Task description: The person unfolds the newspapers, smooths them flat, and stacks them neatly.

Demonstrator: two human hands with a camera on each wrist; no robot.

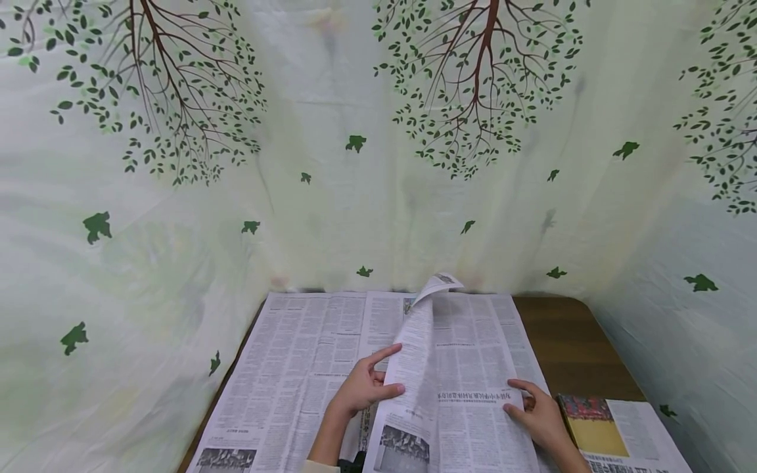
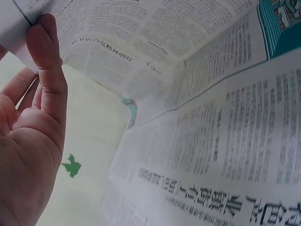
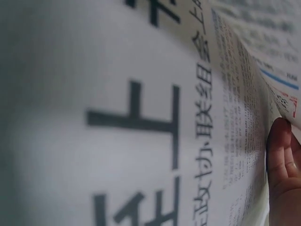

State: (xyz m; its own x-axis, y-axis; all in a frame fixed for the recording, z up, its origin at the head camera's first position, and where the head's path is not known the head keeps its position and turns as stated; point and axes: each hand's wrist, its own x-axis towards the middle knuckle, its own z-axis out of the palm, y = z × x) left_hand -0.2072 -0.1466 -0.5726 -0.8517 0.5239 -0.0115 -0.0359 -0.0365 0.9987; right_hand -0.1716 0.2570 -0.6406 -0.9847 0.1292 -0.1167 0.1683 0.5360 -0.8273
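An opened newspaper (image 1: pixel 296 368) covers most of the table, its printing upside down in the head view. One of its pages (image 1: pixel 414 355) stands raised near the middle, with a curled top corner. My left hand (image 1: pixel 361 387) pinches the left edge of this page between thumb and fingers. In the left wrist view, the left hand (image 2: pixel 44 108) is at the page's edge, with the printed sheets (image 2: pixel 197 117) spreading away from it. At the right edge of the paper, my right hand (image 1: pixel 539 417) pinches the sheet. The right wrist view shows the right hand (image 3: pixel 283 174) beside large-print newsprint (image 3: pixel 141 122).
Dark brown wood of the table (image 1: pixel 568 341) shows at the right. A red and yellow printed item (image 1: pixel 597 427) lies near the front right beside more newsprint (image 1: pixel 635 427). A pale cloth (image 1: pixel 331 230) with trees and green leaves hangs behind and at both sides.
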